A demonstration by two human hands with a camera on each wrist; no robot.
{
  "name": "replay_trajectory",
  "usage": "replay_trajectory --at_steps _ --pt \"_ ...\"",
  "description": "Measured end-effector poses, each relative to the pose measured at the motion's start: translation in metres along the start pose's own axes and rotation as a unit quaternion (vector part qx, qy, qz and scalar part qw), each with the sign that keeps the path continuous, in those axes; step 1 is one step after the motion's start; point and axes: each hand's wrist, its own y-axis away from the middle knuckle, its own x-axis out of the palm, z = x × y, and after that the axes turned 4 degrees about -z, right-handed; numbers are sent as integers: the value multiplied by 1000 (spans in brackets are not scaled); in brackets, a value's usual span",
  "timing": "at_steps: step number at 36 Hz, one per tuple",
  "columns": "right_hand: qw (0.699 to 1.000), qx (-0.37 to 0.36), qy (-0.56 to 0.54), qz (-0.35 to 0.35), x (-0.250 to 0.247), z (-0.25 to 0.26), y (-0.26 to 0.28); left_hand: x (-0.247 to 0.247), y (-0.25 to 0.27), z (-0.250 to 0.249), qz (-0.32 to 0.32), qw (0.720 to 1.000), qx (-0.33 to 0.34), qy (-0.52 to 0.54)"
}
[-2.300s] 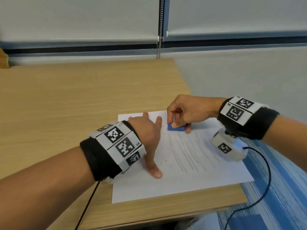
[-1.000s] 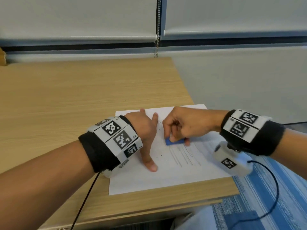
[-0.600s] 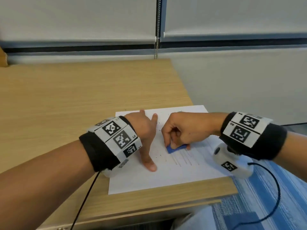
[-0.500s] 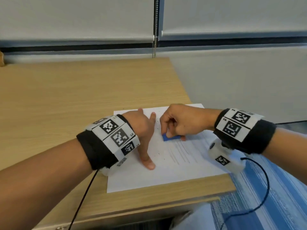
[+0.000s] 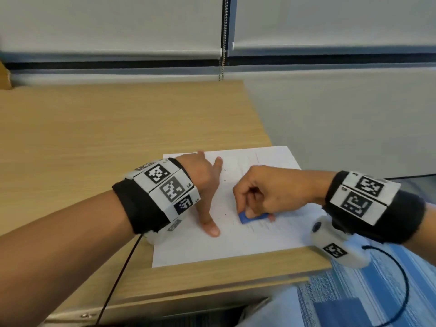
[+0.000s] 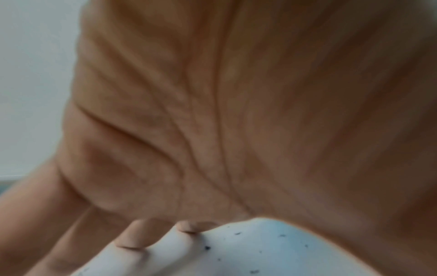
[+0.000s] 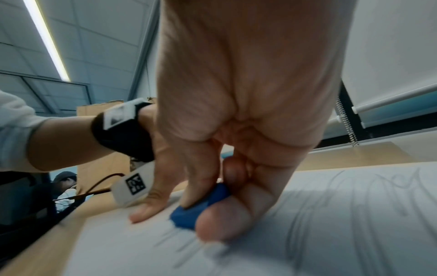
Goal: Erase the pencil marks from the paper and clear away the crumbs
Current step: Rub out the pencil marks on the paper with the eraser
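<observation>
A white sheet of paper (image 5: 236,244) lies at the near right corner of the wooden desk (image 5: 94,138), with faint pencil lines (image 7: 354,214) and dark eraser crumbs (image 6: 236,233) on it. My right hand (image 5: 257,208) pinches a blue eraser (image 5: 252,218) (image 7: 201,209) and presses it on the paper. My left hand (image 5: 207,192) lies flat on the sheet's left part, fingers spread and straight, thumb pointing toward me. In the left wrist view the palm (image 6: 236,112) fills the frame, fingertips (image 6: 137,235) on the paper.
The desk's right edge (image 5: 259,119) runs just past the paper, and its near edge (image 5: 236,277) is close below the sheet. Blue carpet (image 5: 365,291) lies beyond. A roller-blind chain (image 5: 221,43) hangs at the back wall. Another person (image 7: 64,183) sits far off.
My right hand has rubbed the eraser back and forth down the sheet toward me; fewer pencil lines show near it. The left hand has stayed pressing on the paper.
</observation>
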Motion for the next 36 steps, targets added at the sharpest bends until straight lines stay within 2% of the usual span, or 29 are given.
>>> replay_trajectory --at_steps 2,5,8,10,14,15,18,20,22,25,27,33,36 --pt "1000 -2 18 23 0 3 1 2 -2 2 -11 1000 -2 9" --pt "997 2 52 -51 -6 3 -10 5 -6 5 -31 998 -8 47" --pt "993 10 37 -107 -5 0 -11 4 -2 4 -15 1000 -5 2" --pt "996 2 30 -85 -1 -2 -4 1 0 2 -11 1000 -9 -8" --pt "999 -10 24 29 4 2 10 1 0 2 -6 1000 -9 -21" --pt "999 -11 33 24 3 2 9 2 -1 2 -8 1000 -8 -22" --pt "996 -4 45 -77 -3 -2 1 3 -2 3 -10 1000 -8 -22" --pt "993 0 40 -115 -3 -5 0 3 -2 4 -5 1000 -7 -18" --pt "995 2 21 -95 1 -10 5 2 -2 4 -3 1000 -9 -20" --pt "1000 3 11 -15 5 -9 17 1 -2 2 -2 1000 -15 -26" --pt "1000 0 22 8 3 -3 16 1 -2 1 0 999 -15 -29" --pt "993 -13 61 -105 1 2 0 3 -1 2 -9 999 -9 -30" --pt "997 -12 26 -72 9 -2 13 2 -1 3 1 1000 -11 -26"
